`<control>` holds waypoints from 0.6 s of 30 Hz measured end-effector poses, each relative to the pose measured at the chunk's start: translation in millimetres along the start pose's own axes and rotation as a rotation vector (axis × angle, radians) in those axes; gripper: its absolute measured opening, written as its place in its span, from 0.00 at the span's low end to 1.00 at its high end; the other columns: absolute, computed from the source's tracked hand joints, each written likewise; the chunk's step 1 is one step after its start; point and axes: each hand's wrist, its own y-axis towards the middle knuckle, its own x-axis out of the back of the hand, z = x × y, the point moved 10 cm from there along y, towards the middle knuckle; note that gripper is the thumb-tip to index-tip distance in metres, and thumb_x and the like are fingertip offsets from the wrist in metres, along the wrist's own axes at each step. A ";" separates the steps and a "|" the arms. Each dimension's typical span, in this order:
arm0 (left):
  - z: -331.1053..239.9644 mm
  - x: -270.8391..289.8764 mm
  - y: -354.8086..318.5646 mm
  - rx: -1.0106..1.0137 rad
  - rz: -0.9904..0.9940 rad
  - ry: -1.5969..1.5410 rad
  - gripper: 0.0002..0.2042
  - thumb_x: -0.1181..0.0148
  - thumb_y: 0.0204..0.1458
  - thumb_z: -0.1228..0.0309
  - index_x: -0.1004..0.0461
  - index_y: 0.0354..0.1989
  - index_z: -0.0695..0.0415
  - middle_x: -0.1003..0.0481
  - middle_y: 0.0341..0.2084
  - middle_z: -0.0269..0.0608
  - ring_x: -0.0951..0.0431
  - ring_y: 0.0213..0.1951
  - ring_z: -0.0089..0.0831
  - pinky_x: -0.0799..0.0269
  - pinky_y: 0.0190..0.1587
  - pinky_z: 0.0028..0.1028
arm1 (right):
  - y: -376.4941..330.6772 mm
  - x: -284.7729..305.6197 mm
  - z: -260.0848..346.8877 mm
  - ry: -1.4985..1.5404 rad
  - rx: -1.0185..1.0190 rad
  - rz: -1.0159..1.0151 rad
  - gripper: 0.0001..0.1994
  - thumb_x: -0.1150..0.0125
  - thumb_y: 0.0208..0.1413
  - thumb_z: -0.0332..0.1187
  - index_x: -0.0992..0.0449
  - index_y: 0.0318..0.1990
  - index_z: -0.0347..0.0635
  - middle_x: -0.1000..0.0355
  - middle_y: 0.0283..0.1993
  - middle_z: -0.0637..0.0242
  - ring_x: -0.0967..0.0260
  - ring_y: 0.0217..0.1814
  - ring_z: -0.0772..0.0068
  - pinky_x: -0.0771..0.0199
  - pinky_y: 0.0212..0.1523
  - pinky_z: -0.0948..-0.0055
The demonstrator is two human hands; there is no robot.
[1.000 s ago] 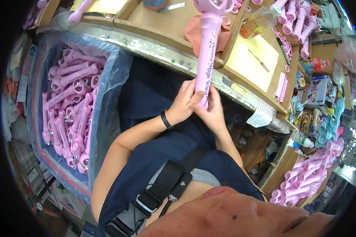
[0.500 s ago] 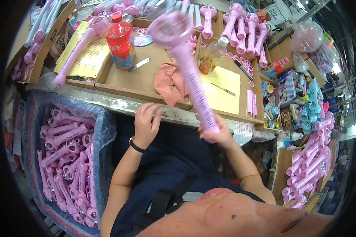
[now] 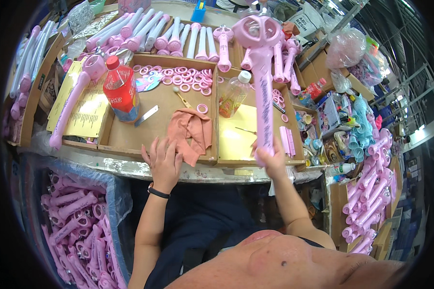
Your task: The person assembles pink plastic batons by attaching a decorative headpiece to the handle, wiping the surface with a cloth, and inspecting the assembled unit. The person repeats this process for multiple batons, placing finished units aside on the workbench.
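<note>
My right hand is closed round the handle end of a pink toy wand. The wand stands nearly upright, its wide openwork head at the top and dark lettering along its shaft. Flat over the front edge of the cardboard tray, my left hand has its fingers spread. Its fingertips are beside a salmon-coloured cloth, perhaps touching it. Behind the cloth lie a small brush and many pink rings. A thin pointed tool rests on yellow paper left of the wand.
A red-labelled bottle and a clear bottle stand in the trays. Another wand lies across yellow sheets at left. A blue-lined bin of wands is at lower left, more wands at right. Pale-tubed wands line the back.
The wand has swung from leaning left to nearly upright, farther right. My left hand has moved forward to the cloth. The view has shifted, showing more of the table's back.
</note>
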 end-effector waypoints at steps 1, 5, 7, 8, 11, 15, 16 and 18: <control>1.9 -3.3 -2.0 0.005 0.013 0.007 0.16 0.44 0.50 0.62 0.27 0.46 0.53 0.32 0.50 0.38 0.39 0.58 0.40 0.61 0.63 0.56 | 20.3 9.6 11.4 -0.032 0.047 -0.013 0.28 0.38 0.49 0.33 0.40 0.57 0.31 0.28 0.38 0.61 0.28 0.34 0.74 0.28 0.37 0.77; 2.2 -3.7 -4.8 -0.006 -0.023 0.015 0.15 0.44 0.50 0.62 0.26 0.45 0.52 0.32 0.49 0.37 0.38 0.55 0.39 0.60 0.62 0.55 | 147.3 45.2 31.4 -0.002 -0.043 -0.041 0.16 0.40 0.52 0.38 0.33 0.44 0.39 0.28 0.32 0.65 0.30 0.25 0.80 0.37 0.17 0.86; 1.4 -2.3 -4.0 -0.008 -0.033 0.009 0.15 0.44 0.50 0.62 0.26 0.44 0.52 0.31 0.48 0.37 0.37 0.55 0.39 0.59 0.62 0.54 | 217.8 54.6 27.2 -0.126 -0.103 -0.024 0.14 0.41 0.53 0.39 0.31 0.41 0.39 0.29 0.26 0.68 0.33 0.21 0.81 0.41 0.15 0.85; 0.4 -1.8 -3.5 -0.015 -0.032 0.017 0.14 0.44 0.50 0.62 0.26 0.44 0.52 0.31 0.48 0.37 0.37 0.54 0.39 0.58 0.62 0.54 | 248.1 60.1 16.2 -0.138 -0.184 -0.043 0.14 0.40 0.52 0.39 0.30 0.40 0.39 0.30 0.24 0.68 0.34 0.19 0.81 0.44 0.14 0.85; -0.3 -0.7 -2.5 -0.017 -0.032 0.026 0.14 0.45 0.50 0.61 0.26 0.43 0.52 0.31 0.47 0.38 0.37 0.54 0.39 0.58 0.62 0.54 | 310.6 63.3 -23.0 -0.032 -0.262 -0.187 0.12 0.39 0.52 0.37 0.31 0.34 0.38 0.37 0.16 0.69 0.46 0.10 0.79 0.47 0.11 0.76; 0.3 -2.2 -2.7 -0.016 -0.020 0.053 0.14 0.44 0.49 0.60 0.25 0.42 0.51 0.31 0.46 0.37 0.37 0.54 0.39 0.56 0.61 0.53 | 358.3 39.6 -47.8 -0.133 -0.196 -0.158 0.17 0.37 0.48 0.39 0.28 0.36 0.31 0.34 0.17 0.66 0.37 0.14 0.75 0.46 0.11 0.74; 0.3 -2.3 -2.8 -0.016 -0.020 0.056 0.14 0.44 0.49 0.60 0.25 0.42 0.51 0.31 0.46 0.37 0.37 0.54 0.39 0.56 0.61 0.53 | 365.3 39.7 -50.7 -0.211 -0.181 -0.220 0.17 0.37 0.47 0.39 0.28 0.35 0.31 0.33 0.18 0.65 0.35 0.16 0.74 0.46 0.11 0.74; -0.4 -1.5 -2.6 -0.023 -0.029 0.061 0.13 0.44 0.49 0.60 0.26 0.41 0.51 0.31 0.46 0.37 0.37 0.54 0.38 0.56 0.61 0.53 | 376.6 37.0 -54.9 -0.312 -0.170 -0.258 0.17 0.37 0.46 0.40 0.26 0.32 0.31 0.30 0.21 0.61 0.33 0.18 0.72 0.39 0.12 0.72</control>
